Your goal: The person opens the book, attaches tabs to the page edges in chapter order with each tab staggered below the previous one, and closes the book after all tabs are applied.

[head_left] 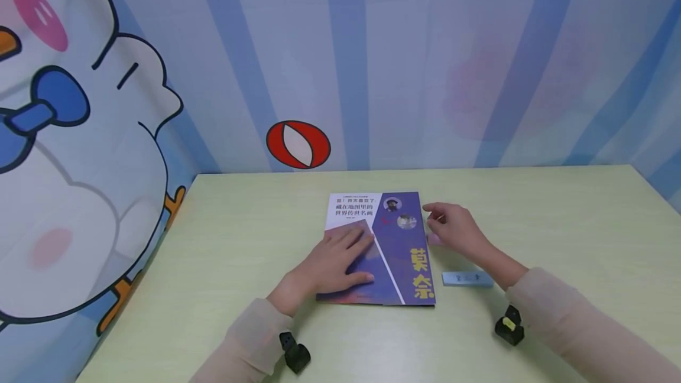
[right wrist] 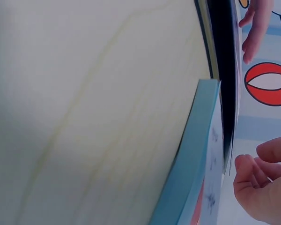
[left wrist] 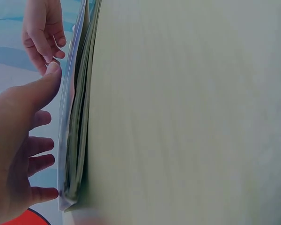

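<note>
A book (head_left: 393,265) with a purple and white cover and yellow lettering lies on the table. My left hand (head_left: 335,259) rests spread on its left half, thumb apart from the fingers. Close to the book's right edge is my right hand (head_left: 452,228), fingers loosely bent and thumb apart, with nothing seen between them in the right wrist view. Under that hand, a small pink piece (head_left: 434,239) shows beside the book, mostly hidden. Nearer my right wrist lies a light blue slab (head_left: 468,279) with dark handwriting, its thick side (right wrist: 189,145) facing the right wrist camera.
The pale wood-grain table (head_left: 239,223) meets a blue-striped backdrop (head_left: 393,64) along its far edge. A printed cartoon figure (head_left: 69,194) covers the left side, and a red and white ball (head_left: 276,140) is printed behind the table. Black devices (head_left: 295,354) sit at both wrists.
</note>
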Available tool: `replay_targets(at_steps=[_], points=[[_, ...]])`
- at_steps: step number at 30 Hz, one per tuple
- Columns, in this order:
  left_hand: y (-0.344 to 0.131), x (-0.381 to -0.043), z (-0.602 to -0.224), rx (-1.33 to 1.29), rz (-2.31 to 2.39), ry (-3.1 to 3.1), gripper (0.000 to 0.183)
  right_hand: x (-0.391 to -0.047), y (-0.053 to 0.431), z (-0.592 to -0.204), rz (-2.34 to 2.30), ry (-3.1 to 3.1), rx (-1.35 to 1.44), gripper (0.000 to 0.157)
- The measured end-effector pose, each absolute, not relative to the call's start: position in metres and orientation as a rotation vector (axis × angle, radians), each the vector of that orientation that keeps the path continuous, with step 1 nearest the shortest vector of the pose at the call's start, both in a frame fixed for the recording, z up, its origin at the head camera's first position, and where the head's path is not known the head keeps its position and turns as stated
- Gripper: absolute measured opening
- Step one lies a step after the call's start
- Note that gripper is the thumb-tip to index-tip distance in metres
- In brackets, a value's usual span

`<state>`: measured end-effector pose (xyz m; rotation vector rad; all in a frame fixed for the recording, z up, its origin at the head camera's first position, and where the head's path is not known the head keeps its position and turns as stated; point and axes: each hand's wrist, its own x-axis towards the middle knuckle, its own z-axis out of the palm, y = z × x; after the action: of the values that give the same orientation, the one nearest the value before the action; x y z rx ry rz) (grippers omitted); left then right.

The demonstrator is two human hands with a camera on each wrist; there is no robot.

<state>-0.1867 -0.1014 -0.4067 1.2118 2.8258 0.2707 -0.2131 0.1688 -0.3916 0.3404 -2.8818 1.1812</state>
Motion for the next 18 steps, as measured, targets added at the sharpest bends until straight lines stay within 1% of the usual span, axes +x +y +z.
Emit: replay_targets(at_steps=[7, 11, 18], points=[[-0.099, -0.186, -0.405, 1.177, 0.255, 2.788, 0.075, -0.215, 0.162, -0.393, 1.596, -2.879, 0.049, 0.04], [-0.099, -0.185, -0.402, 1.166, 0.232, 2.765, 0.075, -0.217, 0.159, -0.395, 1.762, -2.829, -0.058, 0.043], [-0.097, -0.185, -0.401, 1.125, 0.212, 2.745, 0.073, -0.22, 0.156, -0.396, 1.906, -2.788, -0.169, 0.045]])
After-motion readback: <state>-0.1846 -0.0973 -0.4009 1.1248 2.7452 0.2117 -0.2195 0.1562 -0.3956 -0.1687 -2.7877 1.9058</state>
